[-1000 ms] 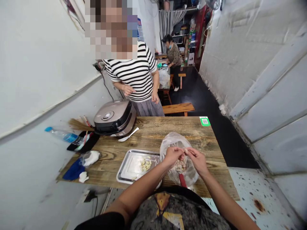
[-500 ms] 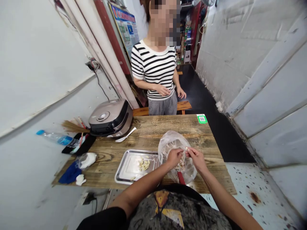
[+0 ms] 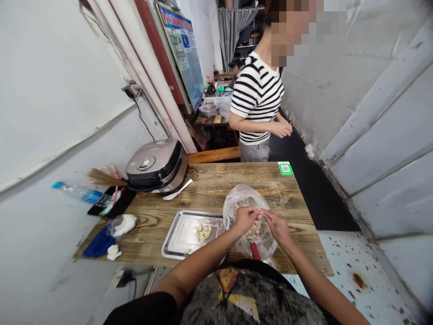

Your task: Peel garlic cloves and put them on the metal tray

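Over a clear plastic bag (image 3: 241, 193) on the table, my two hands meet fingertip to fingertip. Between them is a small pale garlic clove (image 3: 261, 213). My right hand (image 3: 278, 229) pinches it from the right, and the fingers of my left hand (image 3: 246, 220) are closed on its other side. Below, the bag holds loose garlic skins and pieces (image 3: 255, 231). A red handle (image 3: 255, 251) sticks out at the bag's near edge; the rest of that tool is hidden. Left of the bag, several peeled cloves (image 3: 203, 232) lie in a metal tray (image 3: 169, 239).
An electric cooking appliance (image 3: 154, 164) stands at the back left, a white plastic knife (image 3: 178, 190) beside it. Further left are a plastic bottle (image 3: 79, 193), a blue cloth (image 3: 98, 243) and a white bag (image 3: 123, 225). Another person (image 3: 259, 99) stands beyond the table.
My left fingers have come up against the clove held in my right hand; a small gap between the hands has closed. The other person has turned and moved to the right.
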Demonstrator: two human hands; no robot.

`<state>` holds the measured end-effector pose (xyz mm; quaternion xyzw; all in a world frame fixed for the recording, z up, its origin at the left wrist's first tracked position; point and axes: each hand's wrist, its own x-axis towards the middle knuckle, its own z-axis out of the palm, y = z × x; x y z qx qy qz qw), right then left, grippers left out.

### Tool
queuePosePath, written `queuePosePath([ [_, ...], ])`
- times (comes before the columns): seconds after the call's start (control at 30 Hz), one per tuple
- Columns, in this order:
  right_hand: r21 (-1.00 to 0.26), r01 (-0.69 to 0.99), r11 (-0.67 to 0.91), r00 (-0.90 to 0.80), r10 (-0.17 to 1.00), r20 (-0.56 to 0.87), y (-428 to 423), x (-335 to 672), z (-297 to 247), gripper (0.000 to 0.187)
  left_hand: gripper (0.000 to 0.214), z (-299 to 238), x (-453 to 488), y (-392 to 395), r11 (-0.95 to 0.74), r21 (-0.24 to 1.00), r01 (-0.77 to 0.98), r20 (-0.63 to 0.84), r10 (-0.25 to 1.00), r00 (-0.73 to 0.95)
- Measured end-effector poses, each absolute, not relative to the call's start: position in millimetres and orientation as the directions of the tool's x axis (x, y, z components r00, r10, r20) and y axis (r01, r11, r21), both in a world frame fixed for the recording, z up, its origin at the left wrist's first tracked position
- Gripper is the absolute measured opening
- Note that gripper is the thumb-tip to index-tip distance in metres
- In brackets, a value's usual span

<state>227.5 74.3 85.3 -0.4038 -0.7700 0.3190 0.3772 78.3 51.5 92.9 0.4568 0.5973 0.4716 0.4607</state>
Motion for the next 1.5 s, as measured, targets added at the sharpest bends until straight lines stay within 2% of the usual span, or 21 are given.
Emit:
queuePosePath([
  [0.17,-0.833,0.356,0.424,-0.356,0.885,0.299,73.8,224.1,87.3,0.028,0.021,93.1,82.0,54.4,0.063,0.977,0.205,-0.020,0.979,-0.201],
  [0.27,-0.931,0.278,0.238,-0.259,0.951,0.166,73.1,219.7,83.2,0.030,0.021,91.9,82.3,57.1,0.076,0.973,0.219,-0.026,0.975,-0.220],
  [0.37,-0.996,0.093,-0.017,-0.158,0.987,-0.032,72.4,214.4,73.5,0.034,0.021,85.2,80.8,58.2,0.125,0.972,0.201,-0.079,0.972,-0.220],
  [0.47,-0.977,-0.096,-0.191,-0.152,0.973,-0.175,73.7,211.9,64.3,0.034,0.019,73.9,80.1,55.0,0.159,0.964,0.211,-0.122,0.976,-0.180],
  [0.6,-0.881,-0.320,-0.349,-0.236,0.930,-0.282,79.3,215.8,63.9,0.031,0.016,57.1,81.7,45.0,0.230,0.936,0.266,-0.222,0.973,-0.059],
  [0.7,-0.827,-0.363,-0.430,-0.320,0.890,-0.323,82.1,220.0,68.2,0.028,0.019,48.3,80.4,41.3,0.281,0.927,0.249,-0.271,0.960,-0.075],
  [0.8,-0.826,-0.309,-0.472,-0.327,0.868,-0.374,80.6,221.1,67.8,0.027,0.024,47.4,75.6,45.1,0.176,0.954,0.245,-0.158,0.983,-0.092],
  [0.93,-0.913,-0.157,-0.377,-0.226,0.913,-0.338,75.9,218.3,60.7,0.032,0.033,56.6,73.6,52.5,0.083,0.992,0.098,-0.079,0.996,-0.043],
  [1.07,-0.991,0.105,-0.079,-0.217,0.971,-0.101,72.3,218.4,62.3,0.036,0.030,65.0,79.6,52.4,0.079,0.995,-0.064,-0.085,0.993,-0.088],
  [1.2,-0.900,0.368,0.233,-0.257,0.956,0.142,68.7,220.6,75.0,0.032,0.037,69.2,82.7,49.5,0.121,0.981,-0.149,-0.141,0.981,-0.135],
  [1.3,-0.829,0.437,0.349,-0.289,0.927,0.237,66.5,220.1,85.7,0.028,0.039,73.2,82.0,49.2,0.111,0.979,-0.172,-0.133,0.983,-0.124],
  [1.5,-0.807,0.428,0.406,-0.261,0.911,0.320,64.3,217.8,99.5,0.027,0.037,81.7,82.1,50.7,0.096,0.982,-0.161,-0.113,0.989,-0.096],
])
